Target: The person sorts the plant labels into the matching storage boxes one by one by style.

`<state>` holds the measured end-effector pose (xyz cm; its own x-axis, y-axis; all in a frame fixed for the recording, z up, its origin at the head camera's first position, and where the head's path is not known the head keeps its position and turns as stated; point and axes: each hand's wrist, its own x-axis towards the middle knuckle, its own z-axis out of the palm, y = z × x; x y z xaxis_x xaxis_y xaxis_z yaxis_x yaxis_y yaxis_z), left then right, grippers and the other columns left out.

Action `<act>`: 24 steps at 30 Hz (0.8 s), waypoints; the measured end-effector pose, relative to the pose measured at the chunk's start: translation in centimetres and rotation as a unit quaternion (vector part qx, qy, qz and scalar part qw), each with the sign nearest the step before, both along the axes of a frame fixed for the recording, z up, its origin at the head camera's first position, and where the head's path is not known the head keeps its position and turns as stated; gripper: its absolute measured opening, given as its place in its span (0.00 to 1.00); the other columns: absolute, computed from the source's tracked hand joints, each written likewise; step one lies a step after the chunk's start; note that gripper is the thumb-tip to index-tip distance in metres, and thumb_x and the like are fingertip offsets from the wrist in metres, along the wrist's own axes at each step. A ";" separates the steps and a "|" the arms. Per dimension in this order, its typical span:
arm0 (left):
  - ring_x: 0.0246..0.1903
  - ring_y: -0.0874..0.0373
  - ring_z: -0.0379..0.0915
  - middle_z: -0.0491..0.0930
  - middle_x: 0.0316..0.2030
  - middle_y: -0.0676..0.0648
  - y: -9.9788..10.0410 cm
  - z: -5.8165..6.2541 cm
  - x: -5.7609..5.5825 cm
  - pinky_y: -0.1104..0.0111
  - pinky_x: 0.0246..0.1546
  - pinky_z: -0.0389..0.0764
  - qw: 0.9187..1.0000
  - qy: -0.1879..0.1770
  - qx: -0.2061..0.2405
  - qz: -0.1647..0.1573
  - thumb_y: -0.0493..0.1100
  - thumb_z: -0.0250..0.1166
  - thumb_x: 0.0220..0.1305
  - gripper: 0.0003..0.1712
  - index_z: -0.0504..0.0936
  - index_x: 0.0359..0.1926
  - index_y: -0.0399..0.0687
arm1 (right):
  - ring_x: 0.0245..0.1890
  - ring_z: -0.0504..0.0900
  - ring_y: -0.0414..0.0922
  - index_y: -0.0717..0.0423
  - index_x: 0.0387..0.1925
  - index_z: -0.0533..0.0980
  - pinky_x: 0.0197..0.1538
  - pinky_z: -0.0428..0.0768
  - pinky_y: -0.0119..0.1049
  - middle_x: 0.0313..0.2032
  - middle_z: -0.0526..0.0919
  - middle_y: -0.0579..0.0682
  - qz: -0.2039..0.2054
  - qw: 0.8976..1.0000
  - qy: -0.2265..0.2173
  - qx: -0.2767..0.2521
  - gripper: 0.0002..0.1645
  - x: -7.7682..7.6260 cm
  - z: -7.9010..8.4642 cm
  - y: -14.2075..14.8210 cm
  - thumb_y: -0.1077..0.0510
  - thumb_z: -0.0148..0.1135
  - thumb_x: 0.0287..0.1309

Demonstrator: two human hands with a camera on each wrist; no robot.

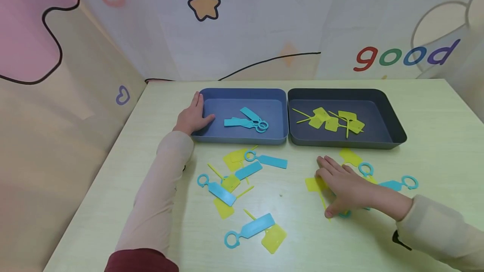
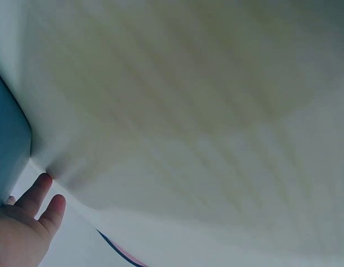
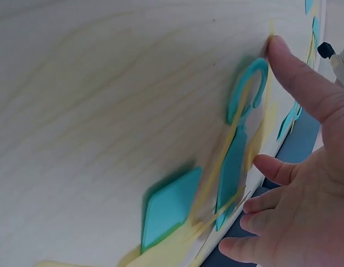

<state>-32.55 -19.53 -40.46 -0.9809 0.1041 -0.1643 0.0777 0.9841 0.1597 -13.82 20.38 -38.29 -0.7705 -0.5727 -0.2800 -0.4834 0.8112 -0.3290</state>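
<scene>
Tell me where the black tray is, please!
In the head view, the black tray sits toward the back of the table, just right of the blue tray and beyond the right hand.

Pale backdrop [image 1: 257, 16]: 1 orange star [image 1: 204, 4], "good" lettering [image 1: 393, 57].

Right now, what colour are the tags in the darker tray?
The tags are yellow, clearest in the head view.

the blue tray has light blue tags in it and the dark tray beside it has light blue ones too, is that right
Not quite: the dark tray holds yellow tags, as the head view shows. The blue tray does have light blue tags in it.
</scene>
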 end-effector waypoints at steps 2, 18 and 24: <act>0.55 0.42 0.64 0.27 0.69 0.43 0.0 0.0 0.0 0.56 0.45 0.72 1.000 0.000 0.000 0.000 0.64 0.47 0.58 0.51 0.33 0.67 0.39 | 0.64 0.44 0.64 0.57 0.45 0.64 0.54 0.53 0.66 0.65 0.47 0.68 0.002 1.000 0.002 -0.002 0.49 -0.2 -0.1 -0.1 0.36 0.73 0.21; 0.58 0.43 0.61 0.28 0.69 0.42 0.2 0.4 0.3 0.57 0.48 0.71 1.000 -0.002 0.003 0.002 0.63 0.46 0.59 0.50 0.32 0.67 0.39 | 0.64 0.39 0.66 0.54 0.36 0.60 0.54 0.48 0.69 0.64 0.42 0.71 -0.001 1.000 -0.029 0.002 0.49 -1.2 -0.2 -0.3 0.31 0.71 0.13; 0.57 0.43 0.62 0.27 0.68 0.43 0.2 0.3 0.2 0.56 0.48 0.71 1.000 -0.003 0.002 0.001 0.63 0.46 0.59 0.50 0.32 0.67 0.39 | 0.64 0.39 0.66 0.54 0.36 0.60 0.55 0.46 0.68 0.64 0.41 0.70 -0.002 0.999 -0.033 -0.003 0.48 -1.2 -0.1 -0.3 0.33 0.73 0.14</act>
